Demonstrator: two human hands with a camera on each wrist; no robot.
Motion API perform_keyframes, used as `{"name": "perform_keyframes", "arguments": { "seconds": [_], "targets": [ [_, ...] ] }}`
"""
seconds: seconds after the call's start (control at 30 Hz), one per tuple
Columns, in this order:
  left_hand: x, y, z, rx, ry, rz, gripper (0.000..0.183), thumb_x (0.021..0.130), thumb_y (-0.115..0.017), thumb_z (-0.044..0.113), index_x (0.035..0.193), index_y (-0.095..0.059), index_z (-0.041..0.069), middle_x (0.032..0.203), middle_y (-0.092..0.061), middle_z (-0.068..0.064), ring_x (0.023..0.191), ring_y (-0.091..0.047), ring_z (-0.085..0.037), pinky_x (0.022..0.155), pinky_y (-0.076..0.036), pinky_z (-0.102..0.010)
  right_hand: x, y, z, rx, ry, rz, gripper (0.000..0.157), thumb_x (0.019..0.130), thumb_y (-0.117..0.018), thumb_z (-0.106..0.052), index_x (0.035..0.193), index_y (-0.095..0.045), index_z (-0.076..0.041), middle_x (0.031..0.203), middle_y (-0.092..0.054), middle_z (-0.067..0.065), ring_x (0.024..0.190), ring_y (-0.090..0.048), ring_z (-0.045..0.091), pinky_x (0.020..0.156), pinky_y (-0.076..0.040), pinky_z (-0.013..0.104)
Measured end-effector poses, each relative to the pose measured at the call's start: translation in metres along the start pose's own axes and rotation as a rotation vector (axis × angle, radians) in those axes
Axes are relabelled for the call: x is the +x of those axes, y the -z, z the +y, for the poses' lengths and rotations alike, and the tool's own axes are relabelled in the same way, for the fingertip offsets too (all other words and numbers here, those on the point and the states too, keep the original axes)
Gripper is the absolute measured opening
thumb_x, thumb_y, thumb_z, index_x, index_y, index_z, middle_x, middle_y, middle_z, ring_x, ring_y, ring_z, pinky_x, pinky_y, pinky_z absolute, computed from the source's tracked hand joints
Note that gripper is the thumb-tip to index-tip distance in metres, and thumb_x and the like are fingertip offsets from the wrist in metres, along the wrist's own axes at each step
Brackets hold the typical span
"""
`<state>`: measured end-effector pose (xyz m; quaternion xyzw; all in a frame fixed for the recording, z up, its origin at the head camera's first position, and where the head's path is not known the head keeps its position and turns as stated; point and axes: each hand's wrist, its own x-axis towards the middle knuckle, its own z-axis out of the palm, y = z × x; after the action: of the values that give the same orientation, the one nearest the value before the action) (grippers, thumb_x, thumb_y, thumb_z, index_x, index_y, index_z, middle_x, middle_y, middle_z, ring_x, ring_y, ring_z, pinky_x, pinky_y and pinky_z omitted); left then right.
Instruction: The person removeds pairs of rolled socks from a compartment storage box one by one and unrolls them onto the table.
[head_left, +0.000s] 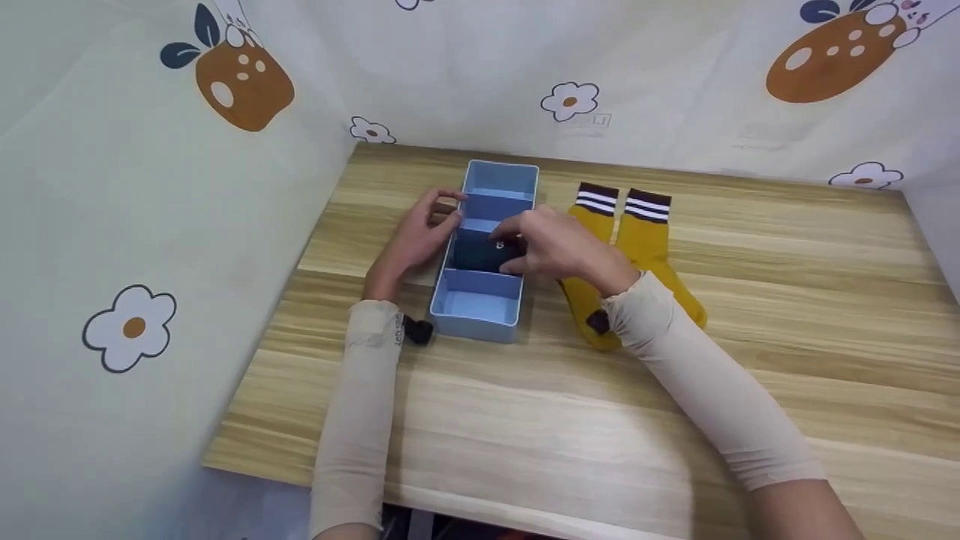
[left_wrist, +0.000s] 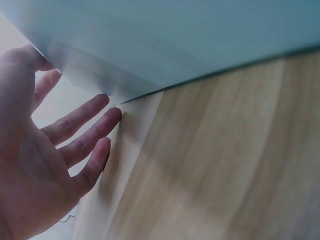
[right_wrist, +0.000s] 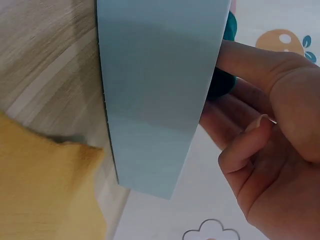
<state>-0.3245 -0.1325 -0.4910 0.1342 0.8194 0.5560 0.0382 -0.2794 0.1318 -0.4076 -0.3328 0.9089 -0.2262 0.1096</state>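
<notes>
A long light blue box (head_left: 475, 328), split by dividers into several compartments, stands on the wooden table. In its second compartment from the front lies a dark green rolled-up sock bundle (head_left: 474, 255) with a small white mark. My right hand (head_left: 559, 244) reaches over the box's right rim and grips the bundle between thumb and fingers. In the right wrist view, the box wall hides most of the bundle (right_wrist: 220, 84). At the left side of the box is my left hand (head_left: 421, 234), its fingertips at the rim; the left wrist view shows its fingers (left_wrist: 82, 122) spread and nearly straight.
A pair of mustard yellow socks (head_left: 641, 240) with dark, white-striped cuffs lies flat to the right of the box, partly under my right forearm. Patterned cloth walls (head_left: 480, 82) border the table (head_left: 787, 300) at the back and left.
</notes>
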Motion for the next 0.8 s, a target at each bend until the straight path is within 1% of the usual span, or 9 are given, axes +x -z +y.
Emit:
{"name": "perform_keyframes", "arguments": {
  "seconds": [0.07,0.17,0.3,0.37,0.47,0.53,0.63,0.8],
  "targets": [
    [0.000,0.000,0.000,0.002,0.000,-0.002,0.033,0.109,-0.063,0.029,0.141,-0.061,0.022,0.145,-0.067,-0.009,0.134,-0.066,-0.028,0.116,-0.052,-0.049,-0.002,0.001,0.002,0.024,-0.011,0.003,0.050,0.093,-0.088,-0.031,0.139,-0.074,-0.017,0.131,-0.078,0.006,0.109,-0.074,0.024,0.101,-0.063,0.040],
    [0.000,0.001,-0.001,0.001,-0.002,-0.005,0.033,0.109,-0.063,0.031,0.142,-0.061,0.023,0.146,-0.067,-0.008,0.134,-0.066,-0.028,0.116,-0.052,-0.049,-0.005,0.002,0.003,0.019,-0.021,0.011,0.053,0.093,-0.089,-0.033,0.141,-0.073,-0.017,0.133,-0.076,0.007,0.112,-0.073,0.025,0.101,-0.062,0.040],
    [-0.001,0.001,-0.001,0.003,0.002,-0.004,0.032,0.109,-0.063,0.033,0.141,-0.061,0.027,0.145,-0.067,-0.007,0.133,-0.067,-0.026,0.115,-0.053,-0.049,-0.008,0.003,0.004,-0.004,-0.006,0.028,0.049,0.093,-0.088,-0.032,0.138,-0.076,-0.016,0.132,-0.073,0.008,0.114,-0.068,0.029,0.102,-0.060,0.042],
    [-0.001,0.001,0.000,0.005,0.004,-0.003,0.032,0.109,-0.063,0.034,0.141,-0.061,0.027,0.145,-0.067,-0.007,0.133,-0.066,-0.026,0.115,-0.053,-0.049,-0.009,0.003,0.004,0.003,0.007,0.039,0.046,0.094,-0.087,-0.031,0.136,-0.076,-0.015,0.131,-0.071,0.008,0.116,-0.066,0.032,0.103,-0.058,0.044],
    [-0.002,0.001,0.001,0.004,0.004,-0.001,0.033,0.109,-0.063,0.034,0.141,-0.061,0.026,0.145,-0.068,-0.008,0.132,-0.068,-0.026,0.115,-0.053,-0.049,-0.011,0.003,0.006,0.024,0.036,0.067,0.044,0.095,-0.086,-0.031,0.135,-0.076,-0.016,0.135,-0.068,0.007,0.122,-0.064,0.032,0.108,-0.055,0.047],
    [-0.002,0.001,0.001,0.001,0.005,0.001,0.033,0.109,-0.064,0.033,0.141,-0.061,0.025,0.144,-0.069,-0.009,0.131,-0.069,-0.026,0.115,-0.053,-0.049,-0.012,0.003,0.008,0.043,0.055,0.089,0.042,0.096,-0.084,-0.031,0.134,-0.075,-0.016,0.139,-0.067,0.006,0.127,-0.062,0.030,0.112,-0.052,0.048],
    [-0.002,0.001,0.002,0.002,0.009,0.005,0.033,0.109,-0.064,0.032,0.141,-0.062,0.025,0.142,-0.070,-0.010,0.130,-0.070,-0.027,0.114,-0.054,-0.048,-0.012,0.002,0.012,0.089,0.086,0.111,0.043,0.097,-0.083,-0.030,0.135,-0.072,-0.014,0.140,-0.068,0.007,0.128,-0.063,0.028,0.116,-0.051,0.050],
    [-0.002,0.001,0.001,0.004,0.012,0.004,0.032,0.109,-0.064,0.032,0.141,-0.062,0.025,0.144,-0.069,-0.011,0.132,-0.068,-0.028,0.114,-0.054,-0.048,-0.014,0.000,0.017,0.194,0.095,0.117,0.041,0.099,-0.081,-0.026,0.136,-0.065,-0.015,0.138,-0.069,0.008,0.128,-0.066,0.028,0.116,-0.052,0.053]
  ]
}}
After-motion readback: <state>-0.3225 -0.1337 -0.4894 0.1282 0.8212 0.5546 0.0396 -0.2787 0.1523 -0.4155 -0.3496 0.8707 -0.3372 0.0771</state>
